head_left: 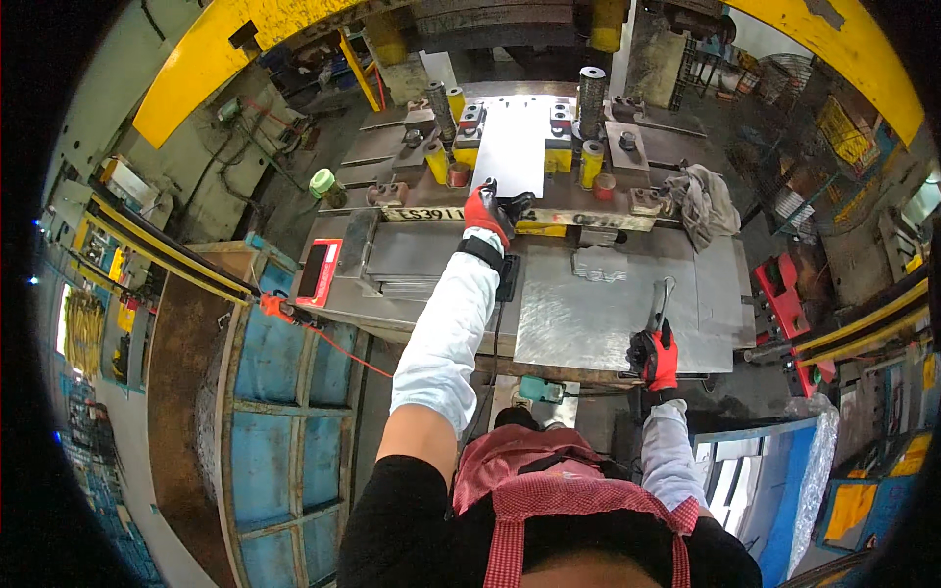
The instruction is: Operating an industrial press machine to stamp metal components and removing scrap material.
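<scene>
My left hand [497, 213], in a red and black glove, reaches forward to the press and pinches the near end of a bright flat metal sheet [515, 142]. The sheet lies lengthwise in the die [470, 120], between its guide posts. My right hand [655, 357], gloved the same way, is closed round a thin metal hook tool [668, 294] over the near right of the worktable. Beneath the tool is a large grey metal plate [569, 318]. A small cut metal piece [600, 264] rests near that plate's far edge.
Stacked grey sheets [417, 257] lie left of the plate, beside a phone [314, 269] on a red-edged card. A grey rag [704, 206] drapes at the right. Dark posts [591, 101] rise from the die. A blue-panelled frame [279, 392] stands left; a green-topped pedal [539, 389] is below.
</scene>
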Tool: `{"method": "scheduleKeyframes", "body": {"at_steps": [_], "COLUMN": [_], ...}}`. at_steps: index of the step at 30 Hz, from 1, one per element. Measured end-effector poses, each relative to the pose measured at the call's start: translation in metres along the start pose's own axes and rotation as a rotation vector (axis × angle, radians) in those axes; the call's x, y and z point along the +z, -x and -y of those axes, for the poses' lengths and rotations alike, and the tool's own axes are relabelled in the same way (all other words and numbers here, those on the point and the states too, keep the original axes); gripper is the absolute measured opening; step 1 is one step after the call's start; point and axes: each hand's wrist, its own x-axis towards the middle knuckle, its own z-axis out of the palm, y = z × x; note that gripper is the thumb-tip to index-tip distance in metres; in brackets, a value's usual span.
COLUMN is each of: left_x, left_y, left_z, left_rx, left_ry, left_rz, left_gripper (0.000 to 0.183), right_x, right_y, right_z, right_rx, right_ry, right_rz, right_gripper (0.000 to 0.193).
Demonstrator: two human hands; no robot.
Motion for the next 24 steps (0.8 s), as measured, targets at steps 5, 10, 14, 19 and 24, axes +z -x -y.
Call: {"method": "scheduleKeyframes", "body": {"at_steps": [5,10,14,19,24], "left_x": [0.006,0.005,0.005,0.009,-0.038], "left_y": [0.007,0.003,0.007,0.002,-0.030], "left_z": [0.002,0.004,0.003,0.008,0.008], "left_rx": [0.006,0.050,0.020,-0.057,0.277], "left_ry": [0.036,0.040,0.040,0.129,-0.629], "left_rz": [0.002,-0.025,0.017,0.077,0.352], "left_gripper": [0.030,0.035,0.031,0.033,0.035], "right_x": [0.031,0.028,0.034,0.023,0.033], "right_y": [0.017,0.014,0.018,0.014,0.017], "right_z": [0.012,0.013,0.013,0.011,0.011], "right_rx": [-0.078,-0.032,-0.047,-0.041,-0.048], "right_ry": [0.113,0.091,0.153,0.104,0.086], "right_rz": [-0.107,-0.049,-0.101,-0.072,-0.032], "right_gripper": [0.038,0.023,0.019,0.012,0.013]}}
